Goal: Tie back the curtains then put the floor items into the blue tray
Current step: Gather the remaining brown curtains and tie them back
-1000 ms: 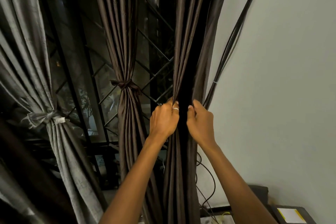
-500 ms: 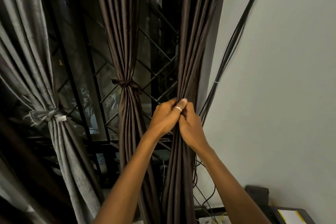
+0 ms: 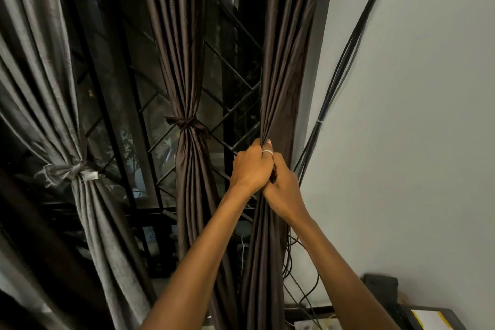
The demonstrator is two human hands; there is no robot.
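Note:
A dark brown curtain [image 3: 284,67] hangs at the right of the window, its folds bunched together at mid height. My left hand [image 3: 250,166], with a ring on one finger, grips the bunched folds from the left. My right hand [image 3: 284,190] grips the same bunch just below and to the right, touching the left hand. A second brown curtain [image 3: 187,61] in the middle is tied with a knotted band [image 3: 187,124]. A grey curtain [image 3: 34,75] at the left is tied too, with a grey tie [image 3: 72,172]. No blue tray or floor items are in view.
Behind the curtains is a window with a black diamond grille [image 3: 235,104]. Black cables [image 3: 342,67] run up the pale wall [image 3: 415,115] on the right. More cables hang below the hands. A dark device [image 3: 380,285] and a yellow-white pad [image 3: 431,320] sit at the bottom right.
My hands, apart on either side of the right curtain a second ago, have come together and squeezed its folds into one tight bunch. The curtain now leaves more of the grille uncovered.

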